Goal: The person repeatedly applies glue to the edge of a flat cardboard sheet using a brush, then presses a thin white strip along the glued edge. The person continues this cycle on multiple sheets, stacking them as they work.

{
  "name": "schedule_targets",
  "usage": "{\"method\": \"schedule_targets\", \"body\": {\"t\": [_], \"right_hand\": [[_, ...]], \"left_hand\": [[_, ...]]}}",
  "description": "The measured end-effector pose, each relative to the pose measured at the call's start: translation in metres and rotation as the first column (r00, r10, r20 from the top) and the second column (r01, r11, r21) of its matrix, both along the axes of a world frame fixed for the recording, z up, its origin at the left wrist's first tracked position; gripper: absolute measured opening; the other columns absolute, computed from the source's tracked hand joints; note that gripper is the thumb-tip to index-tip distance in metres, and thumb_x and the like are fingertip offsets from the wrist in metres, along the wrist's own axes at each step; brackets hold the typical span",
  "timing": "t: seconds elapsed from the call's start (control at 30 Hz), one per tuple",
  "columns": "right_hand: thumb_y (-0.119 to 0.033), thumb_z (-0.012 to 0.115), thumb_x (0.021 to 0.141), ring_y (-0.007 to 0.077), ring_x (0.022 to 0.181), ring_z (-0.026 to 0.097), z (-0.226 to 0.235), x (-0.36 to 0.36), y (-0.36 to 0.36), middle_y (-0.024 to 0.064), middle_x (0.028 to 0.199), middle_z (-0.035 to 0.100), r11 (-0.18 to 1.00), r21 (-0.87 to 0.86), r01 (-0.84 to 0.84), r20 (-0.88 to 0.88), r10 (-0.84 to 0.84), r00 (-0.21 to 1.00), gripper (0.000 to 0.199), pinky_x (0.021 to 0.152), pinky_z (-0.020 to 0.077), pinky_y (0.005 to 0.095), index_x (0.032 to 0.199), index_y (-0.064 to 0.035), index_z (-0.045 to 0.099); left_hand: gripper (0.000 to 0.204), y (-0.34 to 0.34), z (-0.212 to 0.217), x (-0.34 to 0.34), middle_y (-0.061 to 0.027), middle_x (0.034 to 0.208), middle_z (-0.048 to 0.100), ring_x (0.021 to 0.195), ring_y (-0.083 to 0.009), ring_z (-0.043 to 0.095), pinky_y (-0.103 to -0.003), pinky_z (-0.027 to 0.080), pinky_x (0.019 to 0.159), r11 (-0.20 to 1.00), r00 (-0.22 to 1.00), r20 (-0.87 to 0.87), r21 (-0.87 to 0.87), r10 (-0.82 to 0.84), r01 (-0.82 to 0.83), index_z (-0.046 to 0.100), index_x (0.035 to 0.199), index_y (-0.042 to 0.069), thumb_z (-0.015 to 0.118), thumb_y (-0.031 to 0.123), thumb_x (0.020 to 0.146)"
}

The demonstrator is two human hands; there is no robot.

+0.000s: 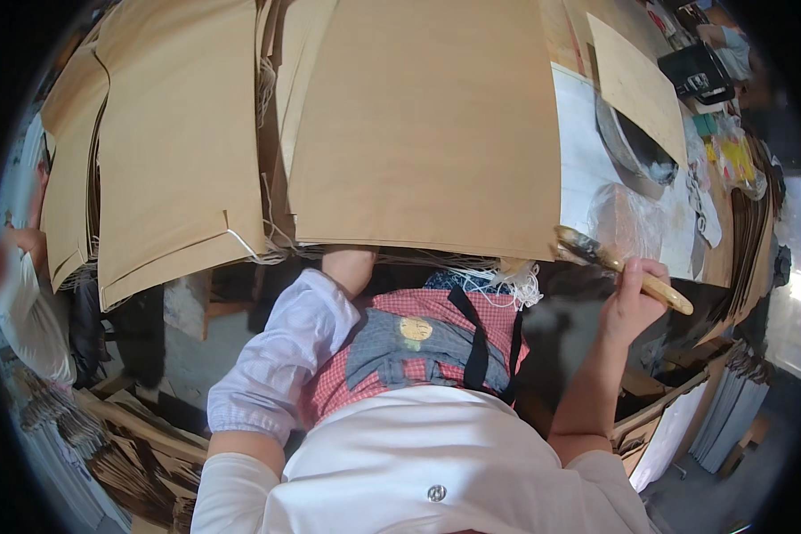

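My right hand [630, 307] is closed around the wooden handle of a brush [603, 258]. The brush's dark, wet-looking bristles are close to the right front corner of a large brown paper sheet [427, 133]; whether they touch it I cannot tell. Under the front edge of that sheet reaches my left hand [351, 265], its fingers hidden by the paper. White cords [516, 287] hang below the sheet's edge near its right corner.
More brown paper stacks [178, 142] with string ends lie to the left. At right, a round pan [623, 147] sits partly under a board [636, 84], beside clear plastic [627, 218] on a white surface. Another person's arm [31, 249] shows at far left. Bundled cardboard [142, 463] stands behind me.
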State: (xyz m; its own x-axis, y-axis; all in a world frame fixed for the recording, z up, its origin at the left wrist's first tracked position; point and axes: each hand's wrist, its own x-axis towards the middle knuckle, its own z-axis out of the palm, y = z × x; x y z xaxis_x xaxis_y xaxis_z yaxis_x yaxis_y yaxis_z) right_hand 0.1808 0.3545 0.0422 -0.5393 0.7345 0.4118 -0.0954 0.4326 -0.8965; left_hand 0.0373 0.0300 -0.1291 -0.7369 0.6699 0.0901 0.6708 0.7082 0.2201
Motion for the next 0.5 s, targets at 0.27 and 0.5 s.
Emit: {"method": "schedule_targets", "body": {"t": [0.27, 0.5], "right_hand": [[-0.007, 0.061, 0.088, 0.0059, 0.048, 0.045, 0.011, -0.051, -0.071, 0.0087, 0.072, 0.062, 0.82, -0.495, -0.286, -0.182, 0.224, 0.957, 0.014, 0.044, 0.0346, 0.0186, 0.092, 0.0062, 0.063], [-0.006, 0.065, 0.086, 0.0081, 0.054, 0.056, 0.0, -0.094, -0.138, 0.0036, 0.067, 0.063, 0.823, -0.372, -0.429, 0.17, 0.515, 0.84, 0.008, 0.051, 0.0449, 0.0215, 0.089, 0.0009, 0.065]], "left_hand": [[0.018, 0.004, 0.012, -0.014, -0.0164, 0.094, 0.06, 0.087, -0.0329, 0.06, -0.042, 0.049, 0.074, 0.973, 0.996, -0.049, 0.213, -0.075, 0.084, 0.06, 0.092, 0.004, 0.055, 0.012, 0.077], [0.015, -0.063, 0.109, 0.042, -0.0122, 0.084, 0.055, 0.066, -0.0335, 0.06, -0.044, 0.049, 0.056, 0.991, 0.944, 0.322, 0.126, -0.077, 0.038, 0.055, 0.095, 0.01, 0.049, 0.009, 0.081]]}}
